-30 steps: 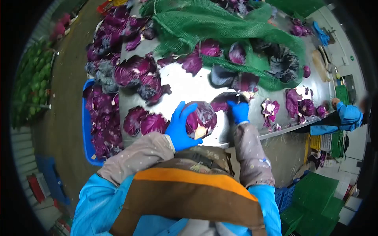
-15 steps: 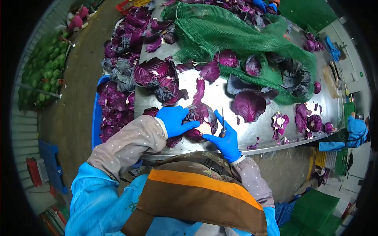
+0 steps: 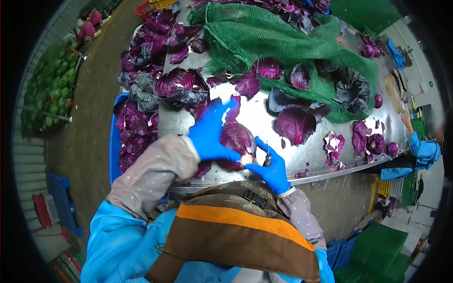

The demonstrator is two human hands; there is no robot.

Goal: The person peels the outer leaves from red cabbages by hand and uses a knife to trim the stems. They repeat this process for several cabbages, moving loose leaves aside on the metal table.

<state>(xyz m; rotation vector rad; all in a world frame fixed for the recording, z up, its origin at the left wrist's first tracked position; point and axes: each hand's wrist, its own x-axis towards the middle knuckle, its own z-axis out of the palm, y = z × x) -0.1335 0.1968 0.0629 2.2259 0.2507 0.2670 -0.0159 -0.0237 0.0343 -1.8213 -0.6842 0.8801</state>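
A purple cabbage head [image 3: 236,141] rests on the metal table [image 3: 207,175] in front of me, its pale cut stem toward my right hand. My left hand [image 3: 211,137], in a blue glove and partly blurred, is spread at the cabbage's left side, fingers pointing away from me near a purple leaf. My right hand [image 3: 272,169], also gloved, touches the cabbage's right side with thumb and forefinger while holding a small knife [image 3: 268,158], blade pointing up and away. Just to the right lies a loose purple leaf [image 3: 296,126].
A green mesh net [image 3: 264,40] lies across the table's far part among loose leaves. At the left edge stands a blue crate [image 3: 114,141] filled with purple leaves. A person in blue [image 3: 424,153] is at the table's right end, one hand on it.
My left hand has lifted and spread, its fingers moving away from me. The leaf strip above the cabbage has shifted. The person at the right now reaches onto the table.
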